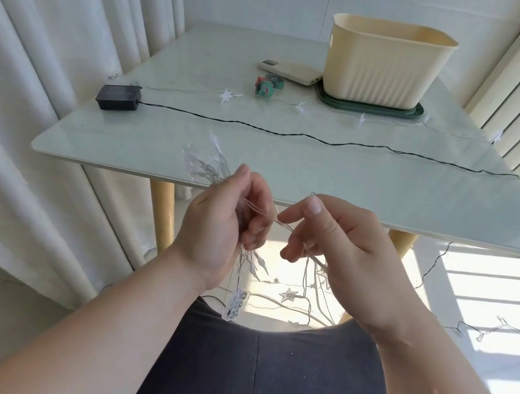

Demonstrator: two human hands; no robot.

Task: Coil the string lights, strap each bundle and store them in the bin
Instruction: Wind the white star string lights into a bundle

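One star-light string (209,165) in curled fingers (259,203) of left hand (219,228), right hand (346,245); one bin (381,69), two straps (264,89).

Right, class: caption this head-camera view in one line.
Left grip holds coiled clear star string lights, right grip pinches the wire, cream ribbed bin behind.

On the worktop (190,151), the bin (387,66) stands far right on a tray (417,114), with a phone (290,71) just left of it and straps (266,86) before the phone. The battery box (118,98) sits at the left edge, its wire (296,133) running right across. A star string (225,96) lies between wire and bin. Before the near edge, the left grip (223,225) holds a coiled bundle (208,167), and the right grip (340,244) beside it pinches its strand (283,224).
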